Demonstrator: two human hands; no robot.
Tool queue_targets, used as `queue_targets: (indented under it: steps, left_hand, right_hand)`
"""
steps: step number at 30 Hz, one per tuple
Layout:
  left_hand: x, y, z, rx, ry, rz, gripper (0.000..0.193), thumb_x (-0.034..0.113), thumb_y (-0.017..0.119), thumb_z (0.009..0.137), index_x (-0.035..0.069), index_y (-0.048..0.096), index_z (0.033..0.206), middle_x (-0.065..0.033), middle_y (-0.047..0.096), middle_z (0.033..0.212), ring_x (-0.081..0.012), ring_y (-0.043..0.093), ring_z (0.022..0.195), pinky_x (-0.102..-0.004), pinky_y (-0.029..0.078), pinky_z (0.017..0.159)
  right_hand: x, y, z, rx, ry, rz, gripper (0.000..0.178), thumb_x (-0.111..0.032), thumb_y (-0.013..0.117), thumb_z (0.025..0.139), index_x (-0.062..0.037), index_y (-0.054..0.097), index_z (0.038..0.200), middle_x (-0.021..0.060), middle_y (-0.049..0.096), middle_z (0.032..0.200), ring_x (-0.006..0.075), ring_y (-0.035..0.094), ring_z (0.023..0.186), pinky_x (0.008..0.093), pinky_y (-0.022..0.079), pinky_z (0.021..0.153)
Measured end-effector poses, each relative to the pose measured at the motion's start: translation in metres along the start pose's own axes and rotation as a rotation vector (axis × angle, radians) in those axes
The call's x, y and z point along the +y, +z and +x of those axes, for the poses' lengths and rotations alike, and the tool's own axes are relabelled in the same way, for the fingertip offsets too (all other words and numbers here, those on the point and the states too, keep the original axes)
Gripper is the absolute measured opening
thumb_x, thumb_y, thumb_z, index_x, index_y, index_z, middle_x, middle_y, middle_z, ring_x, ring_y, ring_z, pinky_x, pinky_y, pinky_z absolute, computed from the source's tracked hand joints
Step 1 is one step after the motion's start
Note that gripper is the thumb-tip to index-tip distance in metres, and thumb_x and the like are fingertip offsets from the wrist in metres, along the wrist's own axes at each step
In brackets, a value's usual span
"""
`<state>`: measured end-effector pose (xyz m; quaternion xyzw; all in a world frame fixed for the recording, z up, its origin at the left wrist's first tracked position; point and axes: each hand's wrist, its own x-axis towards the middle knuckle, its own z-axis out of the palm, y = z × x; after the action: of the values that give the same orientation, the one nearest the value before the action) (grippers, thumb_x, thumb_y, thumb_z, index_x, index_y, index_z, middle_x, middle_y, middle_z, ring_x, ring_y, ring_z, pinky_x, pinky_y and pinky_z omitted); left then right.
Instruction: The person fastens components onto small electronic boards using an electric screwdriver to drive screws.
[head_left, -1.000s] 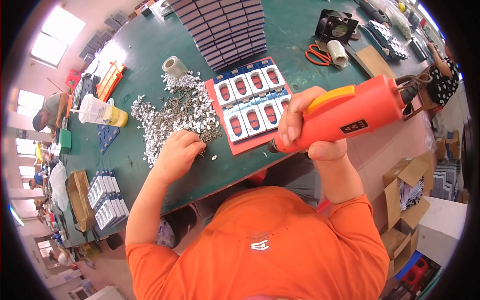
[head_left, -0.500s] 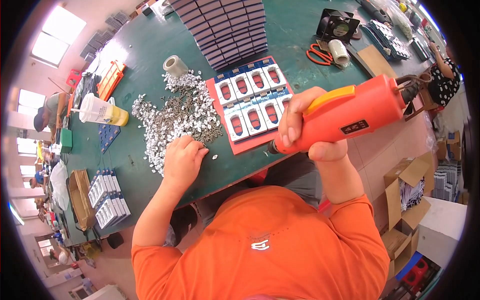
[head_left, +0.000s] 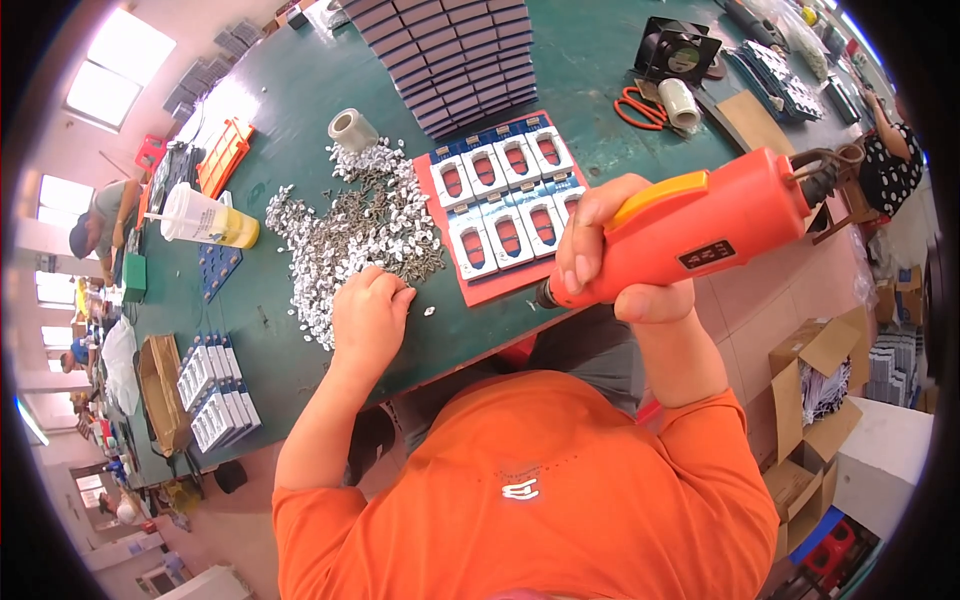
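My right hand (head_left: 588, 240) is wrapped round a red electric screwdriver (head_left: 740, 215) with a yellow lever, its dark tip hanging by the table's front edge. Left of the tip, a red fixture (head_left: 482, 293) carries a blue circuit board panel (head_left: 500, 133) with two rows of white oval-windowed frames (head_left: 485, 172). At the near edge of a heap of small white pieces (head_left: 312, 290), my left hand (head_left: 366, 318) rests with its fingers curled together; anything between them is hidden. Many small screws (head_left: 350, 222) lie in the middle of that heap.
A tall stack of panels (head_left: 460, 60) stands behind the fixture. A clear tape roll (head_left: 352, 130) and a drink cup (head_left: 208, 220) are left; orange-handled scissors (head_left: 640, 108) and a black fan (head_left: 676, 50) are back right. Finished-looking panels (head_left: 216, 395) lie front left. Other people work farther off.
My left hand has shifted very slightly at the heap's edge, its fingers still curled. The right hand and the screwdriver hold nearly the same place.
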<state>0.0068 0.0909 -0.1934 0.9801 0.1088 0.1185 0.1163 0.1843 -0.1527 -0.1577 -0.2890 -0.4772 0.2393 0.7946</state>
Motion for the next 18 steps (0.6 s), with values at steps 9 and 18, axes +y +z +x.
queue_targets:
  steps: [9,18]
  left_hand:
    - [-0.007,0.001,-0.01,0.053,0.082,-0.055,0.006,0.008,0.066,0.081,0.006,0.065,0.087,-0.0077,0.061,0.088,-0.0293,0.058,0.087,-0.0412,0.04,0.079]
    - [0.003,0.007,-0.018,0.034,0.178,-0.194,0.007,0.008,0.066,0.082,0.008,0.065,0.089,-0.0059,0.061,0.09,-0.0263,0.058,0.089,-0.0382,0.038,0.083]
  right_hand:
    - [-0.003,-0.003,-0.003,-0.003,-0.013,0.004,0.066,-0.027,0.085,0.069,-0.001,0.05,0.118,0.0073,0.059,0.081,0.0196,0.063,0.073,0.0298,0.052,0.064]
    - [-0.005,-0.002,-0.003,0.02,0.01,0.006,0.066,-0.027,0.085,0.07,-0.001,0.049,0.118,0.0072,0.058,0.081,0.0201,0.063,0.073,0.0305,0.052,0.064]
